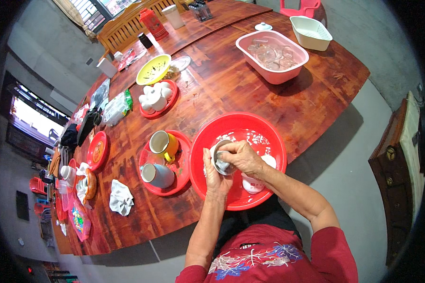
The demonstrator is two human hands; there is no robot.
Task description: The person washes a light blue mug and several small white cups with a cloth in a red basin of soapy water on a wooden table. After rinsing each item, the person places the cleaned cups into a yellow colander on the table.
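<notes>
My left hand grips a small pale cup, its mouth tilted toward my right hand. The fingers of my right hand are closed inside the cup on something greyish white, too hidden to name. Both hands are over a large red basin with water in its bottom. A white cup with red markings sits in the basin below my right wrist. Left of the basin, a red tray bears a yellow mug and a light blue mug.
A pink tub of clear glassware stands at the far right beside a pale strainer basket. White cups fill a red plate, near a yellow bowl. A crumpled white cloth lies at the left on the wooden table.
</notes>
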